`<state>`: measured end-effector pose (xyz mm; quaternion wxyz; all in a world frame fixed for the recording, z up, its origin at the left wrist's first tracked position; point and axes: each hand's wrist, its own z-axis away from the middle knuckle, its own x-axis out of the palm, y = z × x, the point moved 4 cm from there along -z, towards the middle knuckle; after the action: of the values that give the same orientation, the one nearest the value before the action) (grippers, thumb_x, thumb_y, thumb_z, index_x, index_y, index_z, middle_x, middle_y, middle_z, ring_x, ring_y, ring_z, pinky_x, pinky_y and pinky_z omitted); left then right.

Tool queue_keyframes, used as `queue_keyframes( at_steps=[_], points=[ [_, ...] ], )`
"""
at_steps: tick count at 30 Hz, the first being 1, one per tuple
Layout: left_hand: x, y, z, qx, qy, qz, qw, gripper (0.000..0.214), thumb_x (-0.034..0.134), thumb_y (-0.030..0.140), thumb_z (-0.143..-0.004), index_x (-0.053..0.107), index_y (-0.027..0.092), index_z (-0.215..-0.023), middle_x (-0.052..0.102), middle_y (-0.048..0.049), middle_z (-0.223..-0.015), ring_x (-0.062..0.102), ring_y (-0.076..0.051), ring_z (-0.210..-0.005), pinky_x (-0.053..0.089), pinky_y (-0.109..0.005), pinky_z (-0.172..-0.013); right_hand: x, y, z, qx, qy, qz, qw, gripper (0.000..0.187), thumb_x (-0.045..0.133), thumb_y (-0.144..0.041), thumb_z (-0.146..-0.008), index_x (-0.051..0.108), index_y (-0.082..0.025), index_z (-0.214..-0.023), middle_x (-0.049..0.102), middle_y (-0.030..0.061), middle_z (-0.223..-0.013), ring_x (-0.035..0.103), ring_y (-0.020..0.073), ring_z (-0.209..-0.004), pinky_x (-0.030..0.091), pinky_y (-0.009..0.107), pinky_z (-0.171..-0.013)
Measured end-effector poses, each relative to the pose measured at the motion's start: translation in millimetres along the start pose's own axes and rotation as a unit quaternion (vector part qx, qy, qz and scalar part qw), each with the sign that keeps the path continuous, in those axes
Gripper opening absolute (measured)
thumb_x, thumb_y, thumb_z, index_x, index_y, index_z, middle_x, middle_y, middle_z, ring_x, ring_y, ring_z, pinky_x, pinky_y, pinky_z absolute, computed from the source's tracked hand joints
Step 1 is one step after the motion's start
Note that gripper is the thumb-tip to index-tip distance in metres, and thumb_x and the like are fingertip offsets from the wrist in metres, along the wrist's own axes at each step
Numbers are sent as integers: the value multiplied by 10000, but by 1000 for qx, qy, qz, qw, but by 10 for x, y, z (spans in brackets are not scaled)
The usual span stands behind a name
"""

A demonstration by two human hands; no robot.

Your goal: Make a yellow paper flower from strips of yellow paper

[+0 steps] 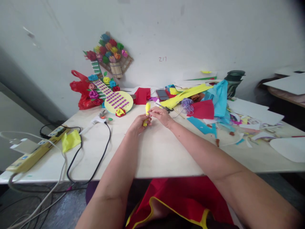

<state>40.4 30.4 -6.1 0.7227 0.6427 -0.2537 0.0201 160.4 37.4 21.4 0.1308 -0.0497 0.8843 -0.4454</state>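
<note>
Yellow paper piece (147,107): held roughly upright above the white tabletop (162,159).
Left hand (140,123): fingers closed around the piece's middle, both ends left showing.
Right hand (161,115): fingertips placed at the piece's side; how tightly they are closed, and on what, cannot be told.
Guitar-shaped craft (119,101): set beyond the glue gun (98,120).
Purple yarn (187,106): bunched beside red paper (203,109).

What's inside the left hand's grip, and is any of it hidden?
The left hand holds a bunched yellow piece, which shows above and below the grip. The part covered by the hand cannot be seen.
</note>
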Motion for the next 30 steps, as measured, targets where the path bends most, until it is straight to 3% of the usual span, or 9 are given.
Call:
queue_keyframes(
  at_steps=[4,7,10,12,24,30],
  points=[
    [37,-18,1,21,-15,-44,999,107,597,143,-683,530,101,-755,488,14,-600,393,-25,-426,436,-184,-496,55,95,27,119,24,-238,964,212,561,-360,-708,539,-163,-631,560,-12,-601,500,97,-531,402,245,-526],
    [69,-26,-4,36,-14,-78,996,133,614,169,-674,531,107,-757,478,25,-586,387,-26,-427,436,-190,-496,64,130,19,160,77,-308,935,234,583,-330,-671,434,-177,-574,418,-62,-467,396,64,-418,272,188,-374],
    [86,-22,-10,55,11,-96,994,160,625,198,-670,530,116,-770,463,38,-563,389,-31,-430,442,-202,-509,68,131,18,203,118,-309,922,250,590,-279,-647,377,-185,-555,300,-92,-421,285,37,-367,136,168,-329],
    [94,-20,-11,65,25,-104,992,174,634,213,-661,525,119,-758,464,39,-560,398,-36,-436,442,-206,-511,72,110,22,224,131,-292,921,240,580,-271,-648,378,-183,-554,277,-98,-411,251,29,-353,111,165,-326],
    [90,-7,5,61,32,-89,994,192,594,169,-661,562,93,-835,461,35,-561,365,-25,-414,441,-205,-511,33,5,48,243,197,-227,922,179,549,-252,-648,427,-166,-549,275,-101,-376,205,19,-337,99,175,-340],
    [76,1,29,49,41,-87,994,154,579,145,-664,567,95,-809,459,32,-551,360,-25,-408,438,-202,-512,33,-23,55,233,223,-203,925,188,545,-210,-630,393,-173,-526,310,-94,-386,209,14,-344,153,191,-363]
  ],
)
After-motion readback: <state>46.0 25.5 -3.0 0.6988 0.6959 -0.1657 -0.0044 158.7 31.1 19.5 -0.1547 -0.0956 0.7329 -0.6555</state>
